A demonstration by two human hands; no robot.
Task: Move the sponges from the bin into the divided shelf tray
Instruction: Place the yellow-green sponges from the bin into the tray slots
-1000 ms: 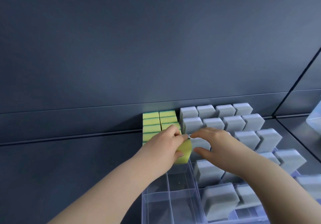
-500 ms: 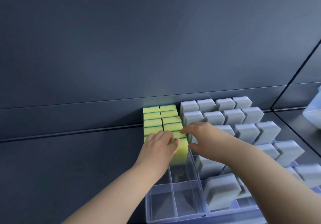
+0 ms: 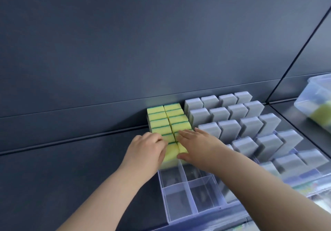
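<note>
I judge the step to be seating: the left hand [image 3: 146,152] curls its fingers over the front yellow sponge [image 3: 171,156] in the divided tray's [image 3: 179,200] left lane, just below centre, while the right hand [image 3: 198,145] lies flat, fingers straight, pressing the neighbouring lane and gripping nothing. The sponge stands on edge, broad face toward 6 o'clock, long axis apparently running down into its cell. The next move calls for release, then a reach to the bin [image 3: 318,98] at 2 o'clock.
</note>
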